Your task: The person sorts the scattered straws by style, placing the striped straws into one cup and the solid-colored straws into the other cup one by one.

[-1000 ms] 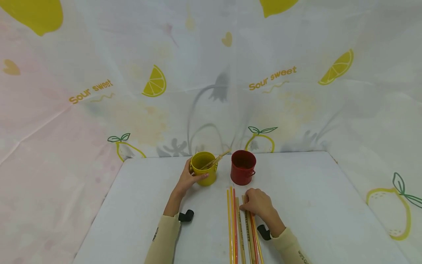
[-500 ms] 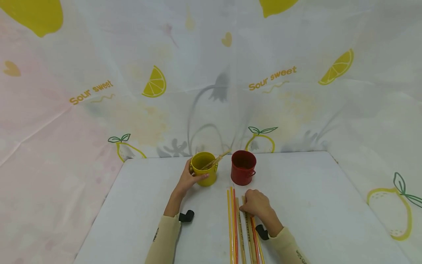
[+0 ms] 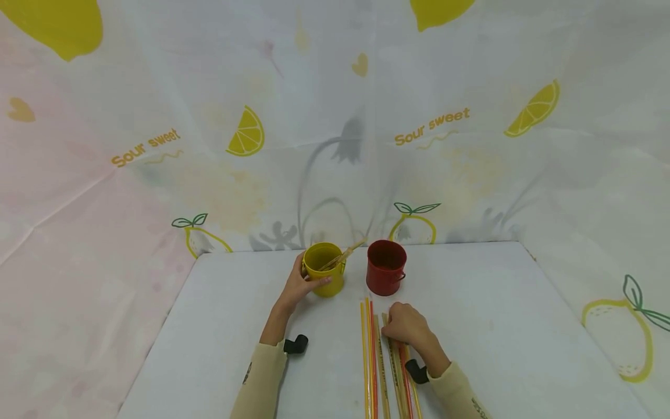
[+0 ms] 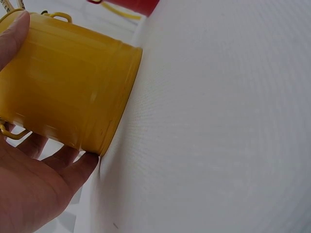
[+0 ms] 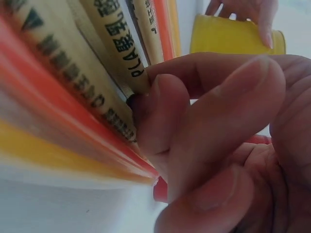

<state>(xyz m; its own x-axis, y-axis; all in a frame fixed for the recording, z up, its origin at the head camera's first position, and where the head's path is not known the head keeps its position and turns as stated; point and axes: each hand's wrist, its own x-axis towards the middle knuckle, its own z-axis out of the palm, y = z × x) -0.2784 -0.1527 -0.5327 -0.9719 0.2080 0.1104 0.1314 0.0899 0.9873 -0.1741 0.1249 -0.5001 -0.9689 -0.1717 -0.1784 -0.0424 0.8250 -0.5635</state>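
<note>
My left hand [image 3: 299, 286] grips the side of a small yellow bucket [image 3: 330, 287], thumb toward the front. In the left wrist view the yellow bucket [image 4: 63, 82] stands with fingers on both sides. Several paper-wrapped straws [image 3: 345, 254] lean out over its rim. On the white table my right hand [image 3: 413, 327] is at the far end of the right-hand row of straws. Up close, its fingertips pinch the end of a printed paper-wrapped straw [image 5: 116, 43]. Red and yellow straws [image 5: 87, 131] lie beside it; the exact grip is partly hidden by the fingers.
A red bucket [image 3: 384, 279] with a wire handle stands right of the yellow one. Left of the right hand lie yellow and red straws [image 3: 369, 361] and a paper-wrapped straw [image 3: 382, 366]. A lemon-print cloth [image 3: 335, 116] hangs behind the table.
My right hand has shifted very slightly toward the left over the straws. The left hand and both buckets hold the same places.
</note>
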